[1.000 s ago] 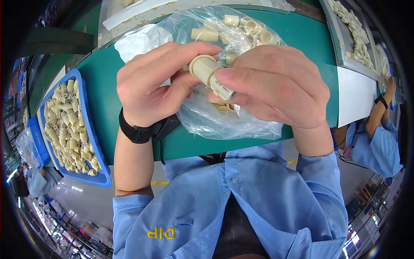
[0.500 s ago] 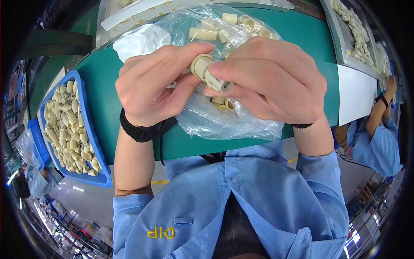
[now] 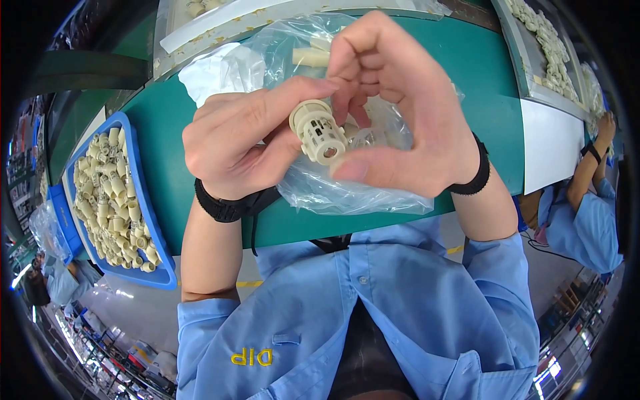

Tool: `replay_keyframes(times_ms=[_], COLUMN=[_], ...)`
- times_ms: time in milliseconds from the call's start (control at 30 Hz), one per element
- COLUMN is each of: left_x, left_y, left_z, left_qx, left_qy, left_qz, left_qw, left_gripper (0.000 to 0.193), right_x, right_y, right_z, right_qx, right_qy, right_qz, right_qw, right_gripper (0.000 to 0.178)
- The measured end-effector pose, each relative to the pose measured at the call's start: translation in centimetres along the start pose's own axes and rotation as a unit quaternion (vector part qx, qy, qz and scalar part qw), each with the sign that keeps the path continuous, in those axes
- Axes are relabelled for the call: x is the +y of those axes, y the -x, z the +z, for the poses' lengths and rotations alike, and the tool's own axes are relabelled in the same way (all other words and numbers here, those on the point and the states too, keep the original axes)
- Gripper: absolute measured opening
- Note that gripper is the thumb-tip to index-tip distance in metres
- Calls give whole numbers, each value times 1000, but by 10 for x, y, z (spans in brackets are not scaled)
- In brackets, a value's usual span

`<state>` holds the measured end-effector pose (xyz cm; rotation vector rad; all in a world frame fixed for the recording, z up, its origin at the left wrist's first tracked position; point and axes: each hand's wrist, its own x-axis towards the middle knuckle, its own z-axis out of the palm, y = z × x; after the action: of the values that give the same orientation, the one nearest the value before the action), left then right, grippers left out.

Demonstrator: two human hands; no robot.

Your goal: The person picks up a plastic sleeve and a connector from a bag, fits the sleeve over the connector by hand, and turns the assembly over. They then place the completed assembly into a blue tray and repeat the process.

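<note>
Over the middle of the table, a cream plastic cylindrical housing (image 3: 319, 133) with a wide collar, slots and a round end opening is pinched between the thumb and fingers of my left hand (image 3: 243, 137). Its open end tilts down to the right. My right hand (image 3: 420, 120) curves around the far and right side of the housing, fingers and thumb apart. The right thumb tip lies close to the open end; whether it touches I cannot tell. Beneath both hands spreads a clear plastic bag (image 3: 340, 195), with cream tubular sleeves (image 3: 310, 57) inside, partly hidden.
At the left, a blue tray (image 3: 152, 223) holds many cream housings (image 3: 110, 200). Crumpled white sheeting (image 3: 223, 70) lies beyond my left hand on the green table (image 3: 480, 80). A metal-edged tray of cream parts (image 3: 550, 53) stands far right, near a co-worker's arm (image 3: 600, 147).
My right hand has let go of the housing and opened, its fingers rising away. My left hand keeps its pinch, and more of the housing's slotted side shows.
</note>
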<state>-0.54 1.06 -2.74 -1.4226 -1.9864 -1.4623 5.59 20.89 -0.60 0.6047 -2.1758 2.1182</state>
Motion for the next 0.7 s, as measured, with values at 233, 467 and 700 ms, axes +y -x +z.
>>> replay_keyframes(times_ms=[233, 467, 700], left_x=[-6, -2, 12], left_y=[2, -1, -4], left_z=[3, 2, -4], left_qx=[0, -41, 19], left_qy=[40, -2, -56], left_qz=[23, 24, -9], left_qw=[999, 999, 998], left_gripper=[39, 37, 28], right_x=[6, 3, 7], right_y=[-1, 2, -8], right_z=[-2, -5, -21], right_qx=[-115, -107, -22], right_qy=[16, 21, -7], right_qz=[78, 71, -47], right_qw=[990, 991, 999], right_gripper=[47, 39, 28])
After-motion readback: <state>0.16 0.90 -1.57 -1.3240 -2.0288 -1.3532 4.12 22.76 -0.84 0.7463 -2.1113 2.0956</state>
